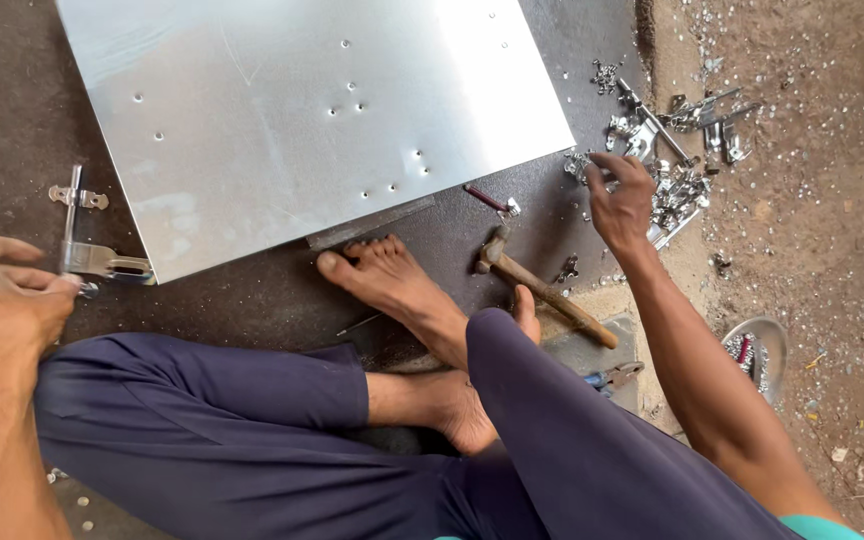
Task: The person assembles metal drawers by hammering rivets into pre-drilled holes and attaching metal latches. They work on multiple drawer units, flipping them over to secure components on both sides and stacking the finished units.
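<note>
Head view, the only one supplied. Landmark for all positions: the metal sheet (302,120), a flat, bright panel lying on the dark floor mat (12,110) and pierced with small holes.

The left hand (7,300) sits just off the sheet's near-left corner. Its fingers are curled together and appear to pinch the lower end of a latch fitting (92,255), a slim bright bar with a bracket that touches the sheet's corner edge. Whether a fastener is held between the fingertips cannot be told.

The right hand (620,200) is beyond the sheet's right edge, fingers bent and bunched downward, tips touching a heap of small metal fittings (677,165) spread over the mat edge and the dirt. Whether it has closed on a piece cannot be told.

A hammer (542,285) with a wooden handle lies near the sheet's near-right corner, unheld. A bare foot (392,285) rests at the sheet's near edge. Pliers (617,377) lie further toward the person.

Handling assessment: the fittings look small, hard, stiff and light, likely smooth and prone to slip or tangle; a fingertip pinch on one piece suits them. The latch is rigid and is best held along its bar. The sheet is judged thin, springy and sharp-edged; grip it by a flat margin
</note>
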